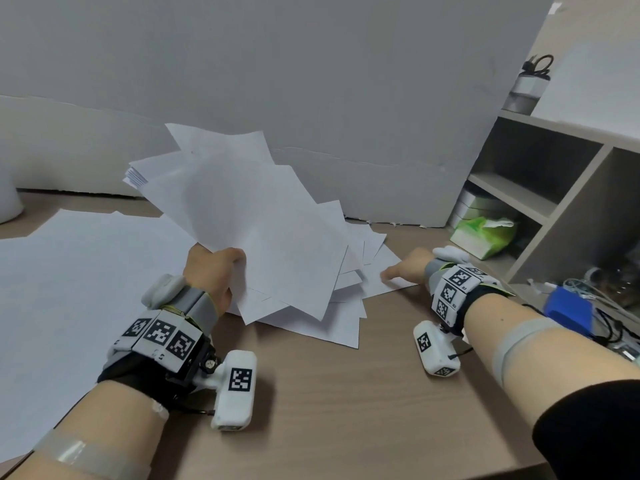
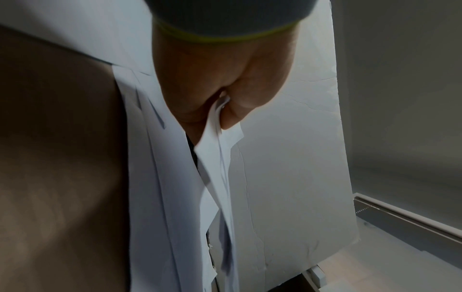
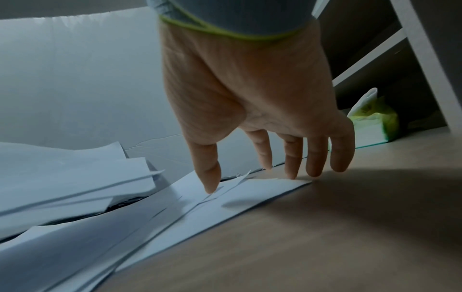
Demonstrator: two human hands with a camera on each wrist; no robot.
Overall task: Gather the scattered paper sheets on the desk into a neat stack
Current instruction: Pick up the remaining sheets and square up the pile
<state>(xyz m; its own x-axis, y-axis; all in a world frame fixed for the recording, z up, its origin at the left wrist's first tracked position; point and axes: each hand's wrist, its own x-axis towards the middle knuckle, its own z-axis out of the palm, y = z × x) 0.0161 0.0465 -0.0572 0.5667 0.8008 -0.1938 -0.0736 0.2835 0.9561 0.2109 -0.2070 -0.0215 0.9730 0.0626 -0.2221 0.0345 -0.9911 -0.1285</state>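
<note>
My left hand [image 1: 214, 268] grips a fanned bundle of white sheets [image 1: 242, 209], lifted off the desk and tilted up toward the back wall. In the left wrist view the bundle's edge [image 2: 217, 126] is pinched between thumb and fingers of the left hand [image 2: 220, 110]. More loose sheets [image 1: 332, 320] lie fanned on the brown desk [image 1: 346, 393] under and right of the bundle. My right hand [image 1: 403, 271] is spread with straight fingertips [image 3: 212, 187] pressing on the corner of the rightmost loose sheets [image 3: 250, 193].
A large white sheet [image 1: 76, 292] covers the desk's left side. A grey panel [image 1: 311, 81] stands along the back. A shelf unit [image 1: 554, 188] at right holds a green tissue pack [image 1: 485, 233]; cables and a blue object [image 1: 568, 311] lie beside my right forearm.
</note>
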